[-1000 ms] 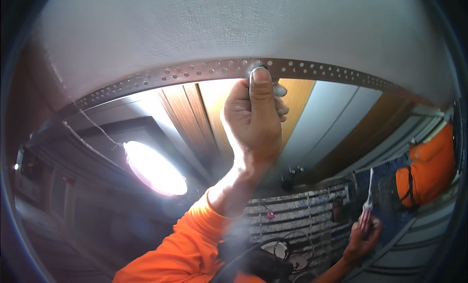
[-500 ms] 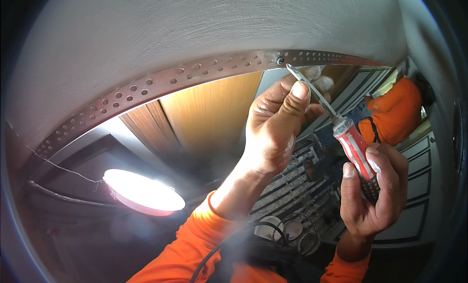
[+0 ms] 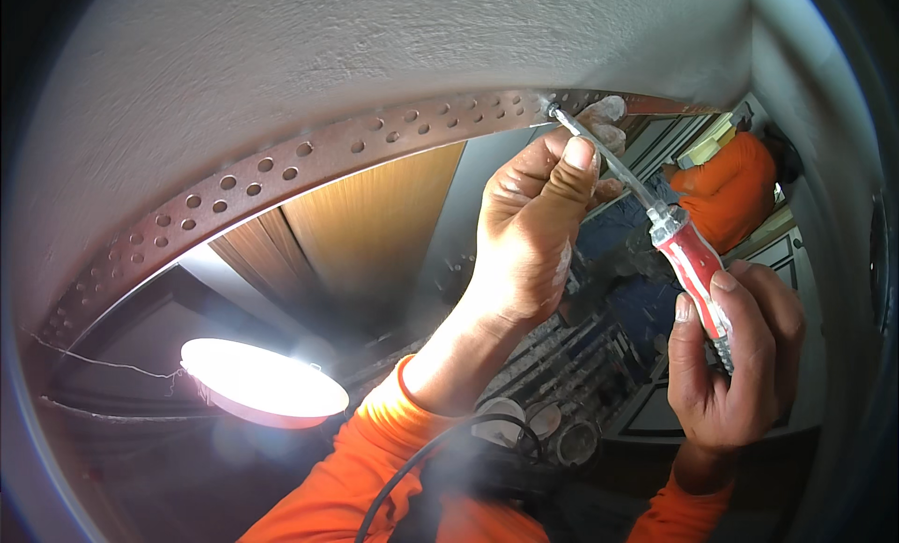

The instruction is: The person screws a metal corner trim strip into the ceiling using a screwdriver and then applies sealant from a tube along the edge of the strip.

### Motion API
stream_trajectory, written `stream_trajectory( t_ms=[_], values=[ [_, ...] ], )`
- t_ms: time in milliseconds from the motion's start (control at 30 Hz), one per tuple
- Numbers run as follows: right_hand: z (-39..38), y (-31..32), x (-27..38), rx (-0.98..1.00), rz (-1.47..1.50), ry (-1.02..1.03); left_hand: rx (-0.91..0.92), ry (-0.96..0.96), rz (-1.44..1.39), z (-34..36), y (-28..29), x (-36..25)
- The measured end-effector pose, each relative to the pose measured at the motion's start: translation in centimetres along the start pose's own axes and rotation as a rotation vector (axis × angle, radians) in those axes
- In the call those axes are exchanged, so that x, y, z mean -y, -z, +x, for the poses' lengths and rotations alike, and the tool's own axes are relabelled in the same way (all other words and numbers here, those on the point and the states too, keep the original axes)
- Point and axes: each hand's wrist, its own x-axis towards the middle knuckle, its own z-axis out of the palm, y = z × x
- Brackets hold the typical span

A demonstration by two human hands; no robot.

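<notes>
My right hand (image 3: pixel 744 365) is wrapped round the red and grey handle of a screwdriver (image 3: pixel 691 262), which slants up and to the left. Higher up, my left hand (image 3: pixel 529 220) closes its thumb and fingers about the metal shaft near the tip. That tip meets a dark screw (image 3: pixel 553 110) in a perforated metal strip (image 3: pixel 328 154). The strip runs in a long curve along the lower edge of a white plastered surface (image 3: pixel 403 37). White dust marks my fingers, and part of the left hand's fingers is hidden behind the shaft and thumb.
A bright round lamp (image 3: pixel 267 384) hangs at lower left beside a thin wire. Below the strip stand wooden panels (image 3: pixel 375 215). At right, a person in an orange top (image 3: pixel 735 192) bends over. Round containers (image 3: pixel 571 440) stand far below, and a black cable (image 3: pixel 412 463) crosses my front.
The screwdriver tip has moved from just beside the screw onto it. My right hand has shifted slightly right and down. The whole view has shifted a little.
</notes>
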Motion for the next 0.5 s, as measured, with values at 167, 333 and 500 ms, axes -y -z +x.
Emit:
stream_trajectory(
  t_ms=[167, 333, 500],
  values=[
    [0.7, 1.3, -1.3, 0.158, -0.167, 0.227, -0.045, 0.013, -0.114, 0.4, -0.9, -0.3],
    [1.5, 2.0, -1.4, 0.231, -0.209, 0.272, -0.011, -0.033, -0.095, 0.5, -0.9, 0.1],
    [2.4, 2.2, -0.9, 0.276, 0.125, -0.056, 0.025, -0.041, -0.104, 0.7, -0.8, 0.4]
  ],
)
